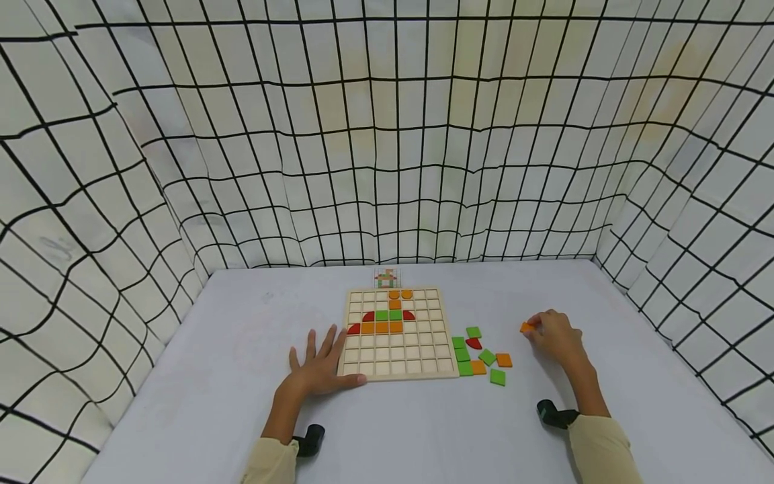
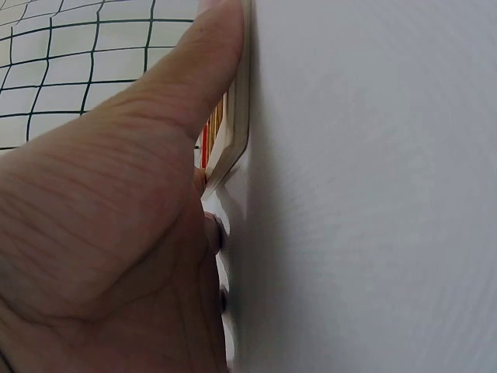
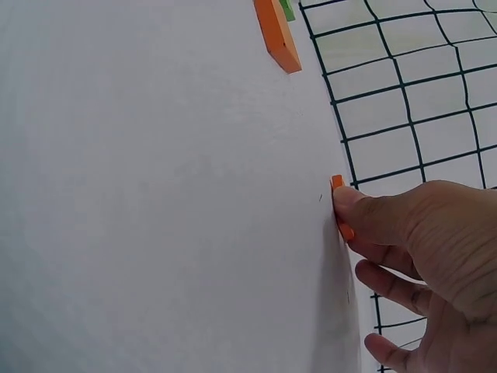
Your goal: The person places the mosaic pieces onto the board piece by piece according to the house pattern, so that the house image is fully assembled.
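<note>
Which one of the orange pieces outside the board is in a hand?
The rightmost orange piece in the head view: the right hand pinches it, while the other two orange pieces lie on the table, nearer the board.

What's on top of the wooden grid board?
Orange pieces, green pieces and red pieces lie in the middle and farther rows of the board. In the head view, the left hand hides its near-left corner.

On the table (image 1: 211, 376), a card (image 1: 387, 278) lies behind the board (image 1: 420, 368), the left hand (image 1: 323, 371) at its left, loose tiles (image 1: 488, 357) and the right hand (image 1: 557, 337) to its right.
</note>
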Available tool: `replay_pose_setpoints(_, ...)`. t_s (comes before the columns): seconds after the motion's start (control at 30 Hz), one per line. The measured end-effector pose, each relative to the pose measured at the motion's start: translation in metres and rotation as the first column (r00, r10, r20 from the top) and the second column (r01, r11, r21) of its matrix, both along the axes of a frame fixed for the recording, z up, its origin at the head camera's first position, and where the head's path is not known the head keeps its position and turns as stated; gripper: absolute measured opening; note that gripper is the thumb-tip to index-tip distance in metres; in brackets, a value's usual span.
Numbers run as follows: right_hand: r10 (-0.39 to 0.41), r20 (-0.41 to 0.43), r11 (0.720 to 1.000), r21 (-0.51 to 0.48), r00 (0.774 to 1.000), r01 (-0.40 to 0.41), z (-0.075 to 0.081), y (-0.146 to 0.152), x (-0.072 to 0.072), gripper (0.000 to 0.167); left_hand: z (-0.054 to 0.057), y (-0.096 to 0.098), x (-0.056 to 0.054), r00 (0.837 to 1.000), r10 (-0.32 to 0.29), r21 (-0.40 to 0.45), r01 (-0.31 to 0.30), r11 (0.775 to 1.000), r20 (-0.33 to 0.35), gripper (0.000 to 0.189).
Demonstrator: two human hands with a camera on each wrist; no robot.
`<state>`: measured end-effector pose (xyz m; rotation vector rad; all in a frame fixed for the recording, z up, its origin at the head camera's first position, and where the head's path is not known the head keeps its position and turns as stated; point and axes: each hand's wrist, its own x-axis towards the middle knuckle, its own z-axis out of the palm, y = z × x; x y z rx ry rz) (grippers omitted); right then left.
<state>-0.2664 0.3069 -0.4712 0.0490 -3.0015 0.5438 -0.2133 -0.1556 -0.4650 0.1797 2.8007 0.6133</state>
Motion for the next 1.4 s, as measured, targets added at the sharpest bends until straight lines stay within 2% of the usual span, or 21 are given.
replay_pose_setpoints(0.37,0.055,-0.002,0.998,-0.001,0.998,-0.055,0.001,-0.013,-0.004,0.027,0.001,0.001,0.000,1.000,0.005,-0.011,-0.005,1.000,0.007,0.111)
replay_pose_setpoints(0.63,0.107,-0.007,0.994,-0.033,0.994,-0.107,0.003,-0.032,-0.011,0.025,0.002,0.001,0.001,1.000,0.011,-0.007,-0.011,1.000,0.010,0.109)
replay_pose_setpoints(0.83,0.151,-0.009,0.988,-0.015,0.989,-0.151,0.006,-0.051,-0.017,0.023,0.006,0.002,0.003,1.000,0.009,-0.002,-0.009,1.000,0.017,0.109)
replay_pose_setpoints(1.1,0.248,-0.051,0.968,-0.013,0.967,-0.249,0.016,-0.076,-0.025,0.019,0.010,0.003,0.005,1.000,0.012,-0.004,-0.012,1.000,0.020,0.108)
replay_pose_setpoints(1.4,0.365,-0.062,0.931,0.004,0.929,-0.365,0.021,-0.111,-0.032,0.022,0.010,0.003,0.006,1.000,0.009,0.001,-0.009,1.000,0.002,0.108)
